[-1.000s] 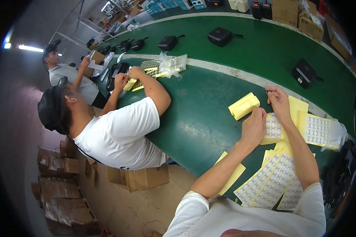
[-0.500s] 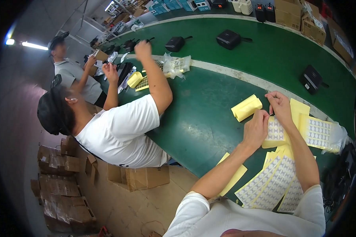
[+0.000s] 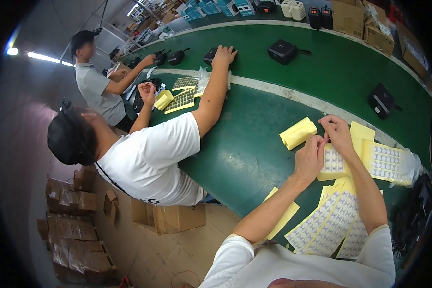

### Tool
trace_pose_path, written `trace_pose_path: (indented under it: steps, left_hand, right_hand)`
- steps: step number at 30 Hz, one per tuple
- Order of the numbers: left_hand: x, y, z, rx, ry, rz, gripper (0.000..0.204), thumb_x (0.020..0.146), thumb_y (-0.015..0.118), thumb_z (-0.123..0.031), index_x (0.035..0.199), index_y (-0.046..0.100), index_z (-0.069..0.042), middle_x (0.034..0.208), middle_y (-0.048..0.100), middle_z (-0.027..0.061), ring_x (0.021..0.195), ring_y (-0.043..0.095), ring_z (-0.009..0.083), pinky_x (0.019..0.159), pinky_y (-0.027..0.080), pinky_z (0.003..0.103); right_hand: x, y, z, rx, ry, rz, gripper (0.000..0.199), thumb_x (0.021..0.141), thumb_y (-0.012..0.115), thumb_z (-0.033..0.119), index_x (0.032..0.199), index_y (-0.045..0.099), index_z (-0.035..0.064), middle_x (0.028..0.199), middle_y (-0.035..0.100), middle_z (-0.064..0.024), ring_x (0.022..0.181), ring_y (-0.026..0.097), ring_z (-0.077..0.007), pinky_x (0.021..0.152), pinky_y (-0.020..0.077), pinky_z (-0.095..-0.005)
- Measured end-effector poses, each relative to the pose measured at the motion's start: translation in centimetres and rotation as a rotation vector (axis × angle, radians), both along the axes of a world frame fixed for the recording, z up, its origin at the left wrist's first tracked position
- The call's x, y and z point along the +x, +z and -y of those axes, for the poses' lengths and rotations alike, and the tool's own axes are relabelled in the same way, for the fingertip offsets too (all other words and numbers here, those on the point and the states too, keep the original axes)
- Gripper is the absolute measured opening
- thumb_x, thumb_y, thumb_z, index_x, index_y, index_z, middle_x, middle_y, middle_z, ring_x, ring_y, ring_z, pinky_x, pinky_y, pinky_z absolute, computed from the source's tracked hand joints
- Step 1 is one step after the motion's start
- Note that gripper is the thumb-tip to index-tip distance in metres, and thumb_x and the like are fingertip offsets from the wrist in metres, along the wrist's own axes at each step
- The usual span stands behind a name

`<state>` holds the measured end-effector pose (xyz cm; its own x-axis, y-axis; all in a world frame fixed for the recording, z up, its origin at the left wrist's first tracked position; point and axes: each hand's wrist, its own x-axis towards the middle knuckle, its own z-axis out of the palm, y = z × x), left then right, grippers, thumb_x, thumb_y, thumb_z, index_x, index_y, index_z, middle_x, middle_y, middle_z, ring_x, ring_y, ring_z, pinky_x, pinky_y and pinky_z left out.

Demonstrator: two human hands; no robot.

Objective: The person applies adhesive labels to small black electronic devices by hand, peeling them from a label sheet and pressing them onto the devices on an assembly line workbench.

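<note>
My left hand [image 3: 310, 156] and my right hand [image 3: 337, 134] meet over the green worktable, fingertips pinched close together. Whatever lies between them is too small to make out. Just under the hands is a sheet of pale printed stickers [image 3: 333, 162] on yellow backing. To the left of my fingers sits a curled piece of yellow backing paper [image 3: 298, 133]. Several more sticker sheets [image 3: 319, 223] fan out between my forearms. A further stack of sticker sheets [image 3: 386, 161] lies right of my right hand, partly in a clear plastic bag [image 3: 409, 167].
Beyond the table edge runs a green conveyor [image 3: 331, 62] carrying black box-shaped devices with straps, one device [image 3: 282, 51] ahead and another device [image 3: 383, 101] at right. A co-worker [image 3: 149, 144] stands at my left. Cardboard boxes [image 3: 349, 18] line the far side; black cables [image 3: 417, 206] lie at right.
My hands have hardly moved and stay pinched together. The near co-worker's arm has reached right onto a black device. Devices on the conveyor have shifted slightly rightward.
</note>
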<state>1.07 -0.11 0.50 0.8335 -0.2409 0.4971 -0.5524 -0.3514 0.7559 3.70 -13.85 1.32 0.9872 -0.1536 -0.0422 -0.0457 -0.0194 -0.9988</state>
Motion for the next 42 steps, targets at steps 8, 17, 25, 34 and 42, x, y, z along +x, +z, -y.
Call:
trace_pose_path:
  steps: [8, 17, 25, 34, 42]
  left_hand:
    - [0.1, 0.2, -0.1, -0.005, -0.028, -0.006, 0.008, 0.089, 0.057, -0.003, 0.095, 0.051, -0.003, 0.076, 0.059, 0.0129, 0.061, 0.061, 0.0290, 0.054, 0.046, 0.037]
    - [0.1, -0.2, 0.1, -0.029, -0.023, -0.026, 0.007, 0.089, 0.057, -0.005, 0.094, 0.052, -0.003, 0.075, 0.060, 0.0135, 0.062, 0.061, 0.0294, 0.055, 0.047, 0.037]
    - [0.1, -0.2, 0.1, 0.028, -0.037, -0.069, 0.009, 0.090, 0.057, -0.010, 0.096, 0.051, -0.005, 0.082, 0.059, 0.0146, 0.070, 0.061, 0.0362, 0.060, 0.048, 0.043]
    - [0.2, -0.4, -0.2, 0.005, -0.048, -0.114, 0.009, 0.091, 0.055, -0.011, 0.097, 0.051, -0.006, 0.081, 0.061, 0.0141, 0.068, 0.062, 0.0345, 0.058, 0.047, 0.042]
    - [0.2, 0.4, -0.6, 0.001, -0.087, -0.169, 0.008, 0.091, 0.055, -0.010, 0.094, 0.051, -0.004, 0.080, 0.060, 0.0141, 0.068, 0.062, 0.0336, 0.058, 0.048, 0.041]
  right_hand:
    - [0.2, -0.5, 0.4, 0.002, 0.014, 0.020, 0.017, 0.092, 0.057, 0.018, 0.094, 0.062, 0.0021, 0.058, 0.055, 0.0013, 0.048, 0.047, -0.0038, 0.045, 0.0382, -0.0198]
    - [0.2, -0.6, 1.0, 0.032, -0.085, 0.131, 0.018, 0.095, 0.054, 0.017, 0.096, 0.063, 0.0019, 0.059, 0.053, 0.0025, 0.050, 0.043, -0.0028, 0.044, 0.0291, -0.0199]
    - [2.7, 3.5, 3.0, 0.003, -0.294, 0.236, 0.023, 0.093, 0.056, 0.019, 0.108, 0.061, 0.0020, 0.078, 0.059, -0.0011, 0.063, 0.051, -0.0054, 0.057, 0.0393, -0.0203]
    - [15.4, 1.0, 3.8, -0.790, -0.260, 0.157, 0.087, 0.075, 0.072, 0.041, 0.139, 0.032, -0.0012, 0.138, 0.035, -0.0233, 0.126, 0.041, -0.0357, 0.103, 0.0382, -0.0404]
    - [20.9, 0.8, 1.8, -0.939, -0.268, 0.126, 0.097, 0.071, 0.075, 0.042, 0.142, 0.025, -0.0014, 0.147, 0.023, -0.0244, 0.135, 0.027, -0.0401, 0.108, 0.0313, -0.0430]
